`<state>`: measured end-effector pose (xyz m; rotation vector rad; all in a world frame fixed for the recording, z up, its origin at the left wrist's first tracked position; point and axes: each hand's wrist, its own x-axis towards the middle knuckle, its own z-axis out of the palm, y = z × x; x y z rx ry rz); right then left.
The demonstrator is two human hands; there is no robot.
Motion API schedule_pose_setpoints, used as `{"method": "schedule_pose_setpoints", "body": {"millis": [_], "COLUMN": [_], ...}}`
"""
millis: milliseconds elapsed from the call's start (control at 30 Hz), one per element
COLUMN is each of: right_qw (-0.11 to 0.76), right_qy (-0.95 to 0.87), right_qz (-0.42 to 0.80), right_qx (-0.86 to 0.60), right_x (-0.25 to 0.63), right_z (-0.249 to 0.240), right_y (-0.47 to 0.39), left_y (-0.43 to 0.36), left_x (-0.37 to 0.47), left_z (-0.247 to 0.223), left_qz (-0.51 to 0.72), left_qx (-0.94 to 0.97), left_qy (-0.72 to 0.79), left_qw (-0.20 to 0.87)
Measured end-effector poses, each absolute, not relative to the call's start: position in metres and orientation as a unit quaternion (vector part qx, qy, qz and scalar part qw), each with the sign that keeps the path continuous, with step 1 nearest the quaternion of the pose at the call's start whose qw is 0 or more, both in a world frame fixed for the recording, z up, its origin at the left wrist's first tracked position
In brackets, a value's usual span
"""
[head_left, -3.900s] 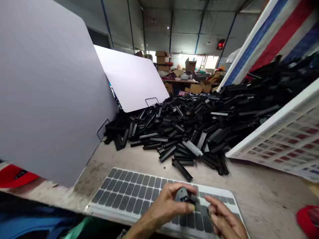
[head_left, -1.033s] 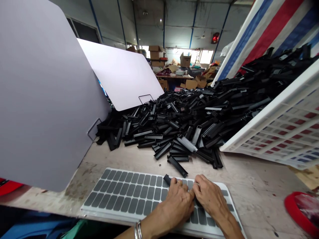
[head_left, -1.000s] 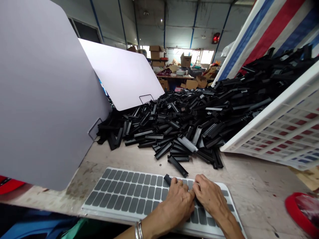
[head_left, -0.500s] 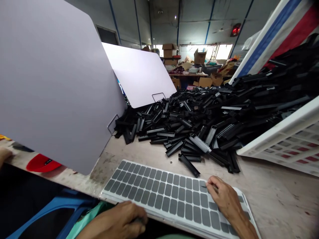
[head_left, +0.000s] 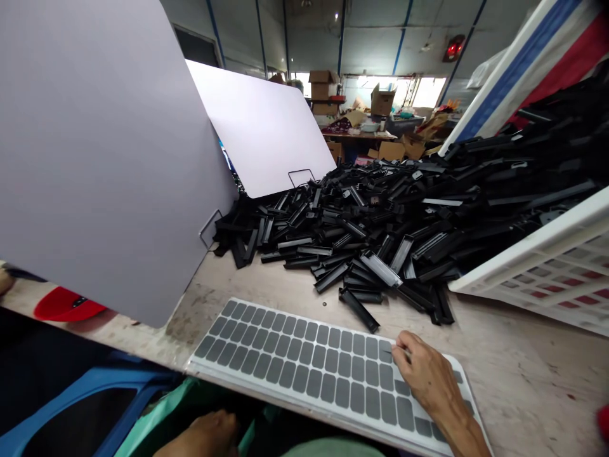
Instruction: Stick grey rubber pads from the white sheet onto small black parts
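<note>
A white sheet with rows of grey rounded-rectangle stickers (head_left: 304, 353) lies along the table's front edge. My right hand (head_left: 425, 377) rests over its right part, thumb and fingers pinched on a thin pointed tool (head_left: 389, 351). The tool's dark tip is at a sticker in the back row; most of it is hidden in the hand. Low at the bottom edge, my left hand (head_left: 204, 437) is over my lap beside a green cloth or bag (head_left: 166, 409). Its knuckles look curled; the fingertips and anything in them are hidden.
A large heap of black plastic channel pieces (head_left: 352, 228) spreads behind the sheet. At right stands a white slotted crate (head_left: 537, 279). Two pale panels (head_left: 104, 152) with wire stands rise at left. A red object (head_left: 66, 304) and a blue chair (head_left: 90, 400) are lower left.
My left hand has moved down and left, away from the sheet's front edge. My right hand keeps its pinch at nearly the same sticker. The view has shifted slightly.
</note>
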<state>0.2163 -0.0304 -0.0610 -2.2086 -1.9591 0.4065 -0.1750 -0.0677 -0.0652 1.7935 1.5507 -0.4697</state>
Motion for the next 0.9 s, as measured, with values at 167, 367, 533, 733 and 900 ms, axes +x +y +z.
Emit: {"method": "schedule_pose_setpoints", "body": {"millis": [167, 367, 533, 733, 900], "right_qw": [0.073, 0.104, 0.184, 0.224, 0.239], "right_qy": [-0.651, -0.646, -0.625, -0.573, -0.542], "right_qz": [0.138, 0.166, 0.234, 0.299, 0.329], "right_qx": [-0.743, -0.737, -0.721, -0.729, -0.735], "right_x": [0.210, 0.211, 0.219, 0.232, 0.236], "right_z": [-0.060, -0.056, -0.054, -0.060, -0.068], "right_y": [-0.029, -0.026, -0.027, -0.033, -0.054], "left_y": [-0.043, -0.016, -0.006, 0.017, 0.059], "left_x": [-0.105, -0.005, 0.022, 0.007, 0.012], "left_z": [-0.004, -0.047, -0.080, -0.043, -0.037], "left_qz": [-0.011, 0.100, 0.074, 0.112, 0.170], "left_qx": [0.799, 0.904, 0.925, 0.856, 0.794], "left_qy": [0.470, 0.313, 0.322, 0.363, 0.501], "left_qw": [0.375, 0.273, 0.188, 0.350, 0.300]}}
